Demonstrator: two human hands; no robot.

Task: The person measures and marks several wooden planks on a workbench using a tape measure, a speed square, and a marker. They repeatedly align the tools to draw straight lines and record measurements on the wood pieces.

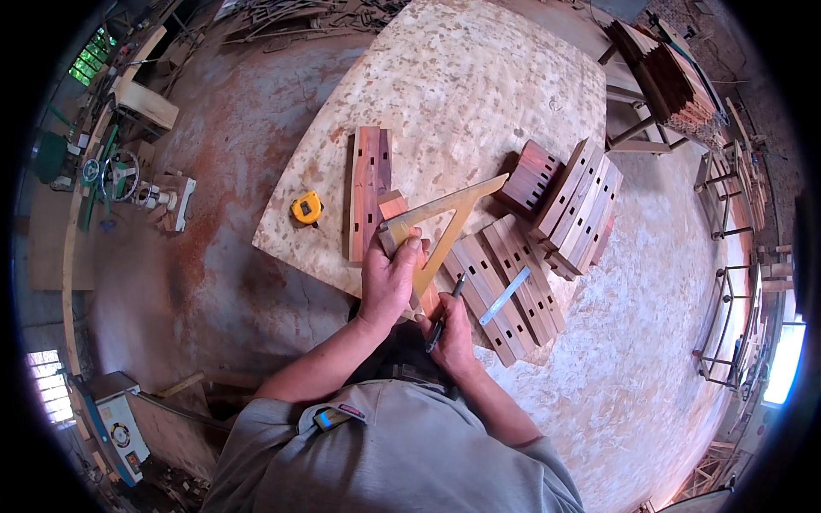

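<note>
My left hand (390, 278) is closed on a yellowish triangle square (453, 205), thumb pressed on its thick edge. Under the square lies a reddish wooden piece (392, 204), largely covered by the square and my hand. Close by on the right, my right hand (453, 335) is closed around a dark pen (438, 330), its tip pointing up and away from me. Those fingers are beside the near end of the wooden piece; whether they also grip it is hard to see. Slotted wooden boards (369, 162) lie just beyond my left hand.
A yellow tape measure (306, 208) sits on the mottled table (462, 94) at the left. Right of my hands are more slotted boards (513, 248) with a metal ruler (505, 296) on them, and stacked slotted pieces (577, 205). A wood stack (663, 77) stands beyond the table.
</note>
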